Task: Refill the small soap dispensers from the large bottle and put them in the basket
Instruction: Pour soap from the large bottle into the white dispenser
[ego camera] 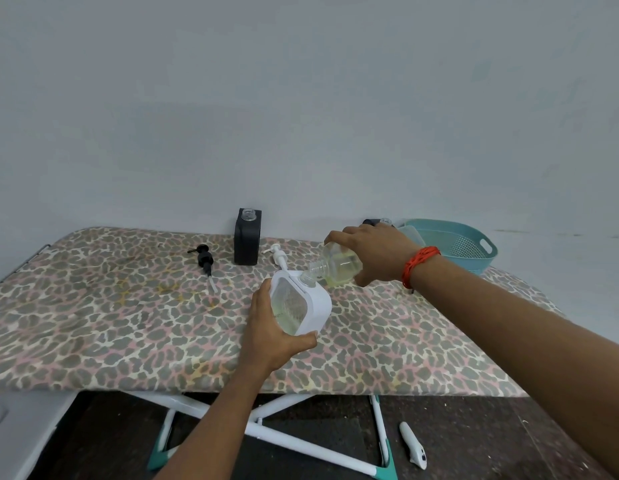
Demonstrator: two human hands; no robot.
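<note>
Leopard-print cloth is covering the whole counter (110, 317), and only one view to go on, the head cam looking down at both hands. Left hand (266, 336) is gripping a white square dispenser (301, 303) by its lower edge, thumb curled under the bottom, holding it tilted just above the cloth with its open neck pointing up and away. You can see pale yellow liquid sitting in its clear window. Right hand (374, 252), orange thread band (419, 263) on the wrist, is wrapped around the clear large bottle (336, 265) and tipping it down to the left, so its mouth is sitting right at the dispenser's neck; can't tell if they're actually touching. Bottle is holding some yellowish soap too.

Further back, a black dispenser (247, 237) is standing upright with no pump on it, black pump (205, 259) lying to its left, white pump (278, 256) lying to its right. Teal basket (474, 252) is sitting at the far right corner, behind the right wrist
</note>
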